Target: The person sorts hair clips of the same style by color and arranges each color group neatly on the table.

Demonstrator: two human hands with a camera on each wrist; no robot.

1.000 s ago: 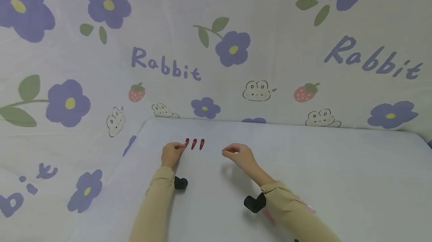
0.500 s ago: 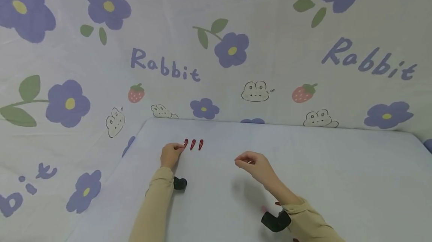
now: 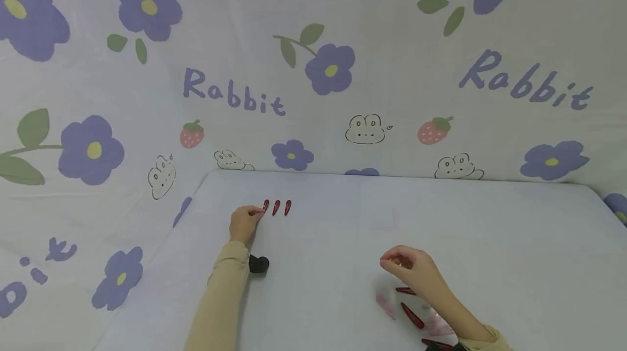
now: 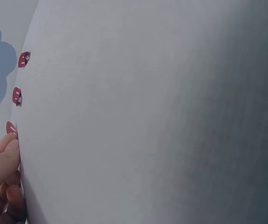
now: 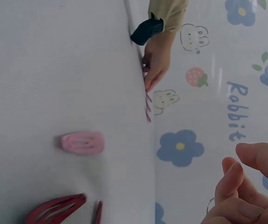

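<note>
Three red snap hair clips stand in a short row near the far left of the white table; the middle clip and the right clip lie free. My left hand pinches the near end of the leftmost clip between thumb and fingertips, also visible in the left wrist view at the lowest clip. My right hand is above the table with loosely bent fingers and nothing between them. Below it lie a pink hair clip and a red hair clip.
More red and pink clips, such as a pink one, lie partly under my right forearm. A black wrist camera sits at my left cuff. Behind the white table hangs a flower-and-rabbit cloth.
My right hand has moved back toward me and to the right, away from the row, uncovering clips beneath it. The left hand stays at the leftmost clip; the head view has shifted slightly.
</note>
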